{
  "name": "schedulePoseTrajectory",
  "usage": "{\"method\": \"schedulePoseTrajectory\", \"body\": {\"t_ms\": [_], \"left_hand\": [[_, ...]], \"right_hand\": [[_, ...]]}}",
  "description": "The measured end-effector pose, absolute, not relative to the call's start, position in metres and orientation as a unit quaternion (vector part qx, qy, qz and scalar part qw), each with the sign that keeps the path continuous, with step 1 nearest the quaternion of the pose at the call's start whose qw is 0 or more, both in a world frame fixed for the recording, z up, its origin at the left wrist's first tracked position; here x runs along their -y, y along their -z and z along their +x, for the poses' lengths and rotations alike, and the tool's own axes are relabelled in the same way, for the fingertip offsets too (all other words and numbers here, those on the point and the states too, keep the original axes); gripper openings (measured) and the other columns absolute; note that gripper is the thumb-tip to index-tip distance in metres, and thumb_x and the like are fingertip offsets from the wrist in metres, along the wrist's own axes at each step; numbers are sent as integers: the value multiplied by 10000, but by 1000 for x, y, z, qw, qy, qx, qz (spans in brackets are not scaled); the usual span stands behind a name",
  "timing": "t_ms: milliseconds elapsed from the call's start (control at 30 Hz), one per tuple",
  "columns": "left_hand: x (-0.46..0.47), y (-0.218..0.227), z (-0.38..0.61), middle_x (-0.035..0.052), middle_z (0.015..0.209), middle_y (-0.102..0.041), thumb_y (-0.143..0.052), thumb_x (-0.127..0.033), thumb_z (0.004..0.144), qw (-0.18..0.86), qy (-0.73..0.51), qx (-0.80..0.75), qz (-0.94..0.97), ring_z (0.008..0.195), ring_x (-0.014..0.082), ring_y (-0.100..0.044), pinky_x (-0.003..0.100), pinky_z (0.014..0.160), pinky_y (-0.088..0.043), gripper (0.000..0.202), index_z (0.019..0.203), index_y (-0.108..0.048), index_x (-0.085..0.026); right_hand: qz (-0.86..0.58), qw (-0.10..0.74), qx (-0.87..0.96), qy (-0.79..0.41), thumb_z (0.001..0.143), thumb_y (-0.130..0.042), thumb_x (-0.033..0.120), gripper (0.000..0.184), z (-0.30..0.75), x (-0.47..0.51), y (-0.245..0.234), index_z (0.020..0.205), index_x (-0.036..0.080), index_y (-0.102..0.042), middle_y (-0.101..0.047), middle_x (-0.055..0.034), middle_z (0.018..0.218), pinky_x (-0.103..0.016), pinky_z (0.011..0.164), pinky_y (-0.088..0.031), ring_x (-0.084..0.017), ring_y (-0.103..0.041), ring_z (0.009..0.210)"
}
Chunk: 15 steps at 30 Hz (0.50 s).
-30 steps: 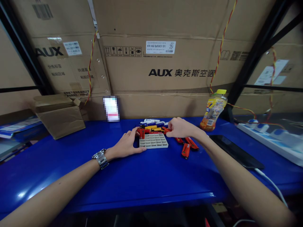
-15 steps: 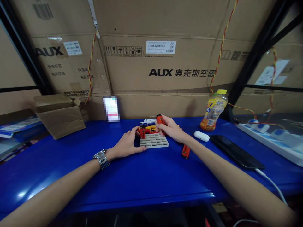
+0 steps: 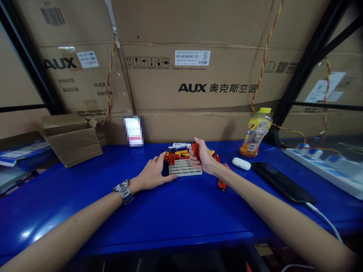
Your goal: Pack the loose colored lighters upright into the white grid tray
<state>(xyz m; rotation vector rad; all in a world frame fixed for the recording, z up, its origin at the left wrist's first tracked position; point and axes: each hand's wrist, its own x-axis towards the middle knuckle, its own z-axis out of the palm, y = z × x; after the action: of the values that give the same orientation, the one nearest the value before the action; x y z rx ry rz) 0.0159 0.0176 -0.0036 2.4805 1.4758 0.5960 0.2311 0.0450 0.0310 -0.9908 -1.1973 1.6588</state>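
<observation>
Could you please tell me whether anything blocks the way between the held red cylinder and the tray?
Nothing visible separates the held cylinder from the tray, though the right hand hides the tray's right back corner.

dim light | white glare, blue tabletop [image 3: 170,211] left | lit screen [image 3: 134,131] pixelated | edges stretched

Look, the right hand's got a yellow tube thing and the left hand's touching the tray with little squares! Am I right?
Almost! The tube thing isn't yellow, it's red, as the head view shows. So the right hand has a red tube thing, and the left hand is touching the tray with little squares.
</observation>
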Motion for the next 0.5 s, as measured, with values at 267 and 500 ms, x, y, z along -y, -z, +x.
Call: {"method": "schedulePoseTrajectory", "body": {"t_ms": [267,500], "left_hand": [[-18,5,16,246,1374,-464,-507,-733,760,88,-200,-493,842,1244,408,-447,557,1005,-358,994,1452,-196,-92],[-17,2,16,239,1392,-454,-537,-736,740,105,-204,-499,836,1266,408,-435,562,1018,-343,1010,1451,-187,-110]], "right_hand": [[-438,444,463,-630,907,-258,528,472,228,-36,-38,572,213,-367,-250,68,399,-180,298,-103,-51,-145,306],[-404,411,569,-587,890,-324,648,446,226,-39,-28,776,227,-419,-401,73,464,-192,305,-220,-63,-248,315]]}}
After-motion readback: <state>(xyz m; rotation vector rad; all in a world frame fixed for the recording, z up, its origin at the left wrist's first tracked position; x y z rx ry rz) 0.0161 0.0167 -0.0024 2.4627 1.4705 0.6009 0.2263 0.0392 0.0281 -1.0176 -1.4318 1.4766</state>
